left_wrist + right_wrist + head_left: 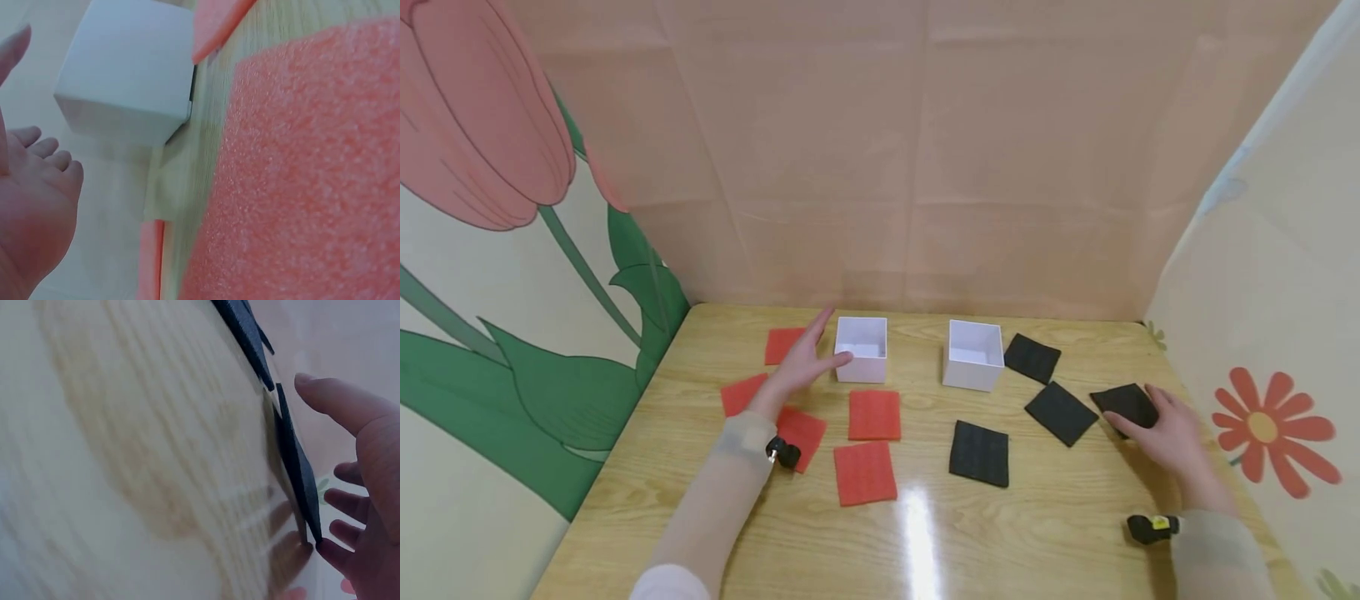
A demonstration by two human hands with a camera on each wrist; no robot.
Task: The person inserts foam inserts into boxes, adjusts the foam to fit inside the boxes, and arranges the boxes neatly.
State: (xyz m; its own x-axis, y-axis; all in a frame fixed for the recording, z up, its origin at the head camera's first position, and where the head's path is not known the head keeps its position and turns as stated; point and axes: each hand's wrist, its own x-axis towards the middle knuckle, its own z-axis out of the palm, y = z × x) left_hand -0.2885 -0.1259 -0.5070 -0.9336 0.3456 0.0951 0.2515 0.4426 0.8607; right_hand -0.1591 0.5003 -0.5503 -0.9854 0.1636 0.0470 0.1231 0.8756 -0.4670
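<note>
My left hand [799,365] hovers beside the left white box [862,371], fingers straight and thumb spread toward its front rim. In the left wrist view the palm holds nothing and the fingers stand apart from the box [125,62]. My right hand [1176,433] is at the rightmost black foam square [1124,405], thumb by its near edge and fingers at its right side. The right wrist view shows the thumb away from the black square [295,459], with the little finger right at its edge. That square lies slightly bent on the table.
Several red foam squares [874,415] lie at the left and middle, some partly under my left forearm. A second white box [973,375] stands right of centre, with other black squares [979,454] around it. Patterned cloth walls bound the wooden table [955,542].
</note>
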